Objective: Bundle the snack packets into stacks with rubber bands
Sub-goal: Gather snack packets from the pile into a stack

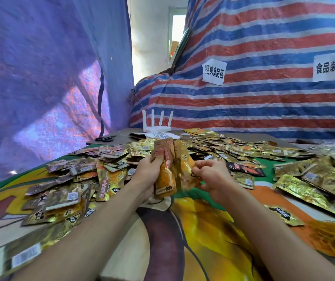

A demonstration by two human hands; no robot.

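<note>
Gripping packet stack (165, 175) over open tablecloth (193, 240)

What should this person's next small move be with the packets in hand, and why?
Probably square up the stack of orange packets: the left hand grips it upright, while the right hand pinches a packet splayed off its right side. The stack looks unbound.
</note>
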